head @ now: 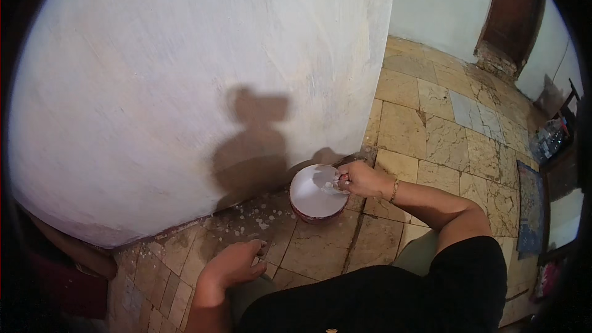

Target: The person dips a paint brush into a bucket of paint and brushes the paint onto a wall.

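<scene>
A round bucket (318, 218) with a dark red outside stands on the floor by the wall. White paint (317, 199) shows inside it. Over the bucket's right rim, my right hand (363, 179) grips a red-handled tool (343, 177), whose working end is too hidden to name. White smears mark this hand's fingers. My left hand (236, 261) is low above my left knee, apart from the bucket, with bent, separated fingers and nothing in them. Straight ahead rises a whitish wall (162, 55) with streaky brush marks, carrying my shadow.
Beige stone tiles (400, 129) cover the floor, with white paint spots (261, 217) left of the bucket. A brown door (511, 14) is at the far right. A blue patterned mat (531, 210) and dark furniture (562, 166) line the right side. A dark red object (69, 282) is lower left.
</scene>
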`<state>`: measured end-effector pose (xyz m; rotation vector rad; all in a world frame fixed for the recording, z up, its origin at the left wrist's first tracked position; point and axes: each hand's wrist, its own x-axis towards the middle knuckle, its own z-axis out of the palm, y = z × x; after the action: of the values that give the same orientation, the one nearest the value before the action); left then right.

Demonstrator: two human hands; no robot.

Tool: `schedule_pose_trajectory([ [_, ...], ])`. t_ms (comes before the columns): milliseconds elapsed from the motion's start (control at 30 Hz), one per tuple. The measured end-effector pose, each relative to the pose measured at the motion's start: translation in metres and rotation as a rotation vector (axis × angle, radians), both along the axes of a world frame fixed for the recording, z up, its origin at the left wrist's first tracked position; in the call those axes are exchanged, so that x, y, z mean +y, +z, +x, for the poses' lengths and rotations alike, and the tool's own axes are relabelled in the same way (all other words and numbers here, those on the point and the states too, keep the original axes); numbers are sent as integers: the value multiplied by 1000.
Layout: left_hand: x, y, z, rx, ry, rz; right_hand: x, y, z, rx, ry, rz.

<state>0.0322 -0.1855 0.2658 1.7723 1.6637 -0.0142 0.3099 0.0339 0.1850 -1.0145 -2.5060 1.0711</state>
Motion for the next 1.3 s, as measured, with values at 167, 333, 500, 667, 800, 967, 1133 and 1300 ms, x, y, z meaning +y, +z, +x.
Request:
schedule_pose_trajectory([
  [167, 2, 2, 1, -26, 11, -16, 7, -14, 6, 54, 60, -112],
  [333, 1, 2, 0, -18, 13, -35, 7, -20, 9, 70, -123, -418],
  [500, 0, 2, 3, -40, 32, -6, 2, -33, 11, 188, -230, -159],
  [667, 4, 5, 8, 1, 3, -20, -3, -39, 17, 125, -165, -109],
  [800, 14, -4, 4, -83, -25, 41, -2, -30, 20, 78, -240, -114],
  [967, 72, -41, -24, -418, 179, -91, -7, -22, 36, 32, -234, -144],
  [1133, 122, -126, -57, -262, 86, -531, -17, 1, 36, 36, -232, -273],
  [1300, 132, -156, 0, -738, 1007, -474, -4, -17, 59, 87, -428, -599],
])
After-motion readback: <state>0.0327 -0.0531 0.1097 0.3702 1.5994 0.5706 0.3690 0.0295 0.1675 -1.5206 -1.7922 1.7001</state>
